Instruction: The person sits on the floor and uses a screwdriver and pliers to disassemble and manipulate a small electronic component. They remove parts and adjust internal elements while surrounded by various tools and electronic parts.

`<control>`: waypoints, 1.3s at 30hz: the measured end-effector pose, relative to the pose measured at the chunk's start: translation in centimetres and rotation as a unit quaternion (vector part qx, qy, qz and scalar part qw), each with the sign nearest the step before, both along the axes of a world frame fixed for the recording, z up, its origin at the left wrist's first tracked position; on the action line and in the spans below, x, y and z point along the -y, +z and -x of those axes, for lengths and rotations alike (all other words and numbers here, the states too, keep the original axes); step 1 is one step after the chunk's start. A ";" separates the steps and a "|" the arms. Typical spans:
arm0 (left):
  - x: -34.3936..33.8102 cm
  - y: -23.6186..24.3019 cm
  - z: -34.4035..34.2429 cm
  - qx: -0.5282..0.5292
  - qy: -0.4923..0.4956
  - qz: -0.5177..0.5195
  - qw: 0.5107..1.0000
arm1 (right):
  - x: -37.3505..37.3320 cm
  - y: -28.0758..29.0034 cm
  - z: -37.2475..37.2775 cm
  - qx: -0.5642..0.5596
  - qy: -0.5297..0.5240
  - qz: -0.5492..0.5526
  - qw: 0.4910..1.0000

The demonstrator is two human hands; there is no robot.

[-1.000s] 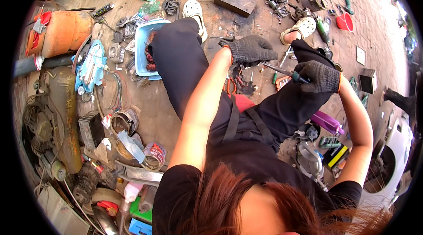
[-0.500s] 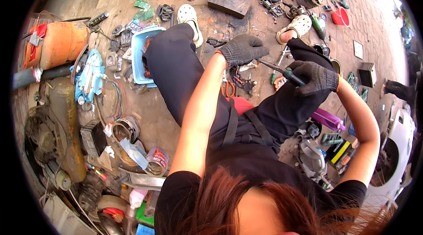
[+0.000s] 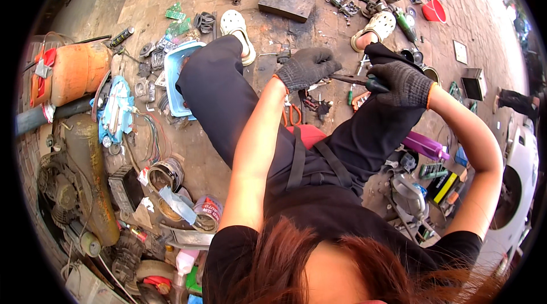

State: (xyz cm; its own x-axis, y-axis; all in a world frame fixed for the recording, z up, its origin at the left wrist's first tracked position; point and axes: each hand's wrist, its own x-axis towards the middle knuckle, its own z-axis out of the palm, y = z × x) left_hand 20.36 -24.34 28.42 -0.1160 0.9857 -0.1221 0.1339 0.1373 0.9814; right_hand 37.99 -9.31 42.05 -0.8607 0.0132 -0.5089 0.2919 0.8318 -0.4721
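Note:
My left hand [image 3: 303,69], in a dark grey knit glove, is closed over something small and dark, mostly hidden under the fingers. My right hand [image 3: 401,84], gloved alike, grips a screwdriver-like tool [image 3: 374,84] with a dark green handle, its long metal shaft reaching left to just beside my left fingers. Both hands are between my bent knees, above the paved ground. Below them lie orange-handled pliers [image 3: 292,115] and dark scraps [image 3: 313,104], with a red seat [image 3: 305,136] under me.
A blue plastic tub [image 3: 178,104] sits beside my left knee. A metal block [image 3: 285,2] and a red bucket [image 3: 433,10] are farther forward. An orange gas cylinder [image 3: 82,76] and assorted parts crowd the left. Another person's leg [image 3: 515,101] shows at the far right.
Both hands have shifted slightly left and up in the picture, my right hand still holding the tool. The surroundings have shifted a little as my head moved.

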 end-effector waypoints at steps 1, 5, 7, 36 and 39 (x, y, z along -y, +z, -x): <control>0.1 -0.4 0.0 -0.024 0.023 -0.001 0.999 | 0.7 0.1 0.2 0.008 -0.012 -0.025 1.000; 0.1 -0.1 -0.4 -0.089 0.088 -0.009 0.992 | 2.1 0.2 0.1 0.009 -0.045 -0.119 0.992; 0.2 -1.2 -0.7 -0.105 0.118 -0.019 0.987 | 2.6 0.0 0.0 0.001 -0.041 -0.161 0.986; -1.6 -6.5 0.4 0.103 0.243 0.130 0.956 | 2.4 -6.0 3.5 0.032 -0.099 -0.273 0.956; -2.4 -7.9 -0.3 0.081 0.320 0.171 0.928 | 3.3 -9.4 4.1 0.017 -0.117 -0.325 0.938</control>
